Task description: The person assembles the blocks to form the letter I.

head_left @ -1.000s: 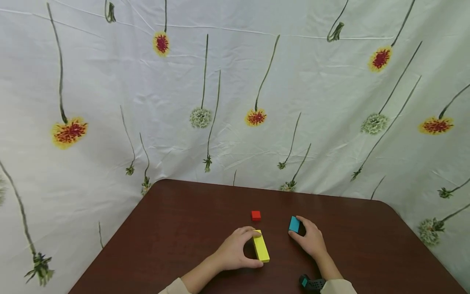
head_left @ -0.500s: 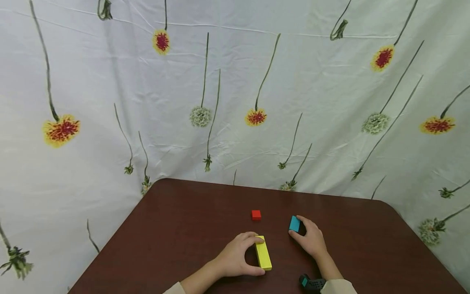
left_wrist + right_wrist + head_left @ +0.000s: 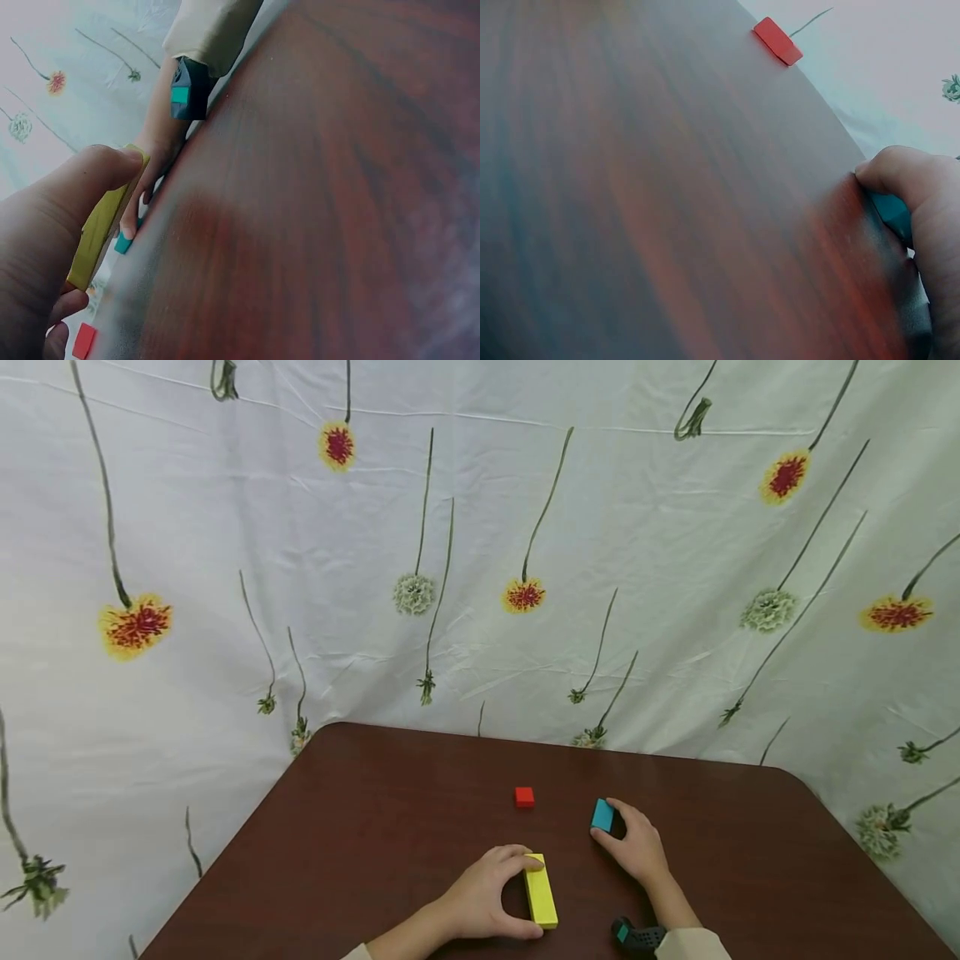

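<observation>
A long yellow block [image 3: 541, 893] is held lengthwise in my left hand [image 3: 480, 897], with the thumb at its near end and fingers at its far end. In the left wrist view the thumb presses one end of the yellow block [image 3: 101, 225]; whether it touches the table is hard to tell. To the right, my right hand [image 3: 636, 846] pinches a small blue block [image 3: 602, 816] between thumb and fingers. Most of that blue block [image 3: 891, 214] is hidden behind the thumb in the right wrist view. A small red block [image 3: 524, 797] lies beyond both hands, untouched.
The dark brown table [image 3: 390, 802] has rounded far corners. Behind it hangs a pale cloth [image 3: 480, 527] printed with flowers. A black strap with a teal patch [image 3: 636, 937] sits at the right wrist.
My left hand has moved toward me and slightly right, carrying the yellow block away from the red one. My right hand and the blue block have stayed nearly in place.
</observation>
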Available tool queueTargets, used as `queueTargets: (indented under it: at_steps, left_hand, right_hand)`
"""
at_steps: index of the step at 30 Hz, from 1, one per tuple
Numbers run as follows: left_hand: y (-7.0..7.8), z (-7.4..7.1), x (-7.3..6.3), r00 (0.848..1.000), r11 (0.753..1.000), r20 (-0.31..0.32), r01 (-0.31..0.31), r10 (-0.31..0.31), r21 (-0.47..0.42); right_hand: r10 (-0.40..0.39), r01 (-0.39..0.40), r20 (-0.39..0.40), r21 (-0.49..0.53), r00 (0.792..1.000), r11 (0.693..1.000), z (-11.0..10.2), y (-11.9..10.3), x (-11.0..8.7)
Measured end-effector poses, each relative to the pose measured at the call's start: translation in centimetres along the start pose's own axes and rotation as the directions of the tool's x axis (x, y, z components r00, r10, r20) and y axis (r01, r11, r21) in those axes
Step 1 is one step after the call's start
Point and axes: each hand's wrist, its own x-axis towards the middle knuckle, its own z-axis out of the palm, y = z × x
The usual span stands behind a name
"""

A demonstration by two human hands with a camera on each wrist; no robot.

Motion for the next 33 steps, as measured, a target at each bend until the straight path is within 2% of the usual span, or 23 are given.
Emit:
queueTargets:
  at_steps: [10,18,33]
  left_hand:
    - [0.07,0.12,-0.3,1.0,1.0,0.019,0.018,-0.018,-0.002]
    - [-0.36,0.27,-0.24,0.998,0.999,0.05,0.026,-0.023,-0.047]
    - [-0.68,0.53,-0.1,0.997,0.999,0.072,-0.009,0.012,-0.043]
  right_hand:
    - [0.008,-0.007,0.009,-0.006,1.0,1.0,-0.06,0.01,-0.1]
    - [0.009,-0.009,0.012,-0.003,1.0,1.0,-0.16,-0.09,-0.04]
    - [0.006,-0.006,0.016,-0.002,1.0,1.0,-0.26,0.04,0.03]
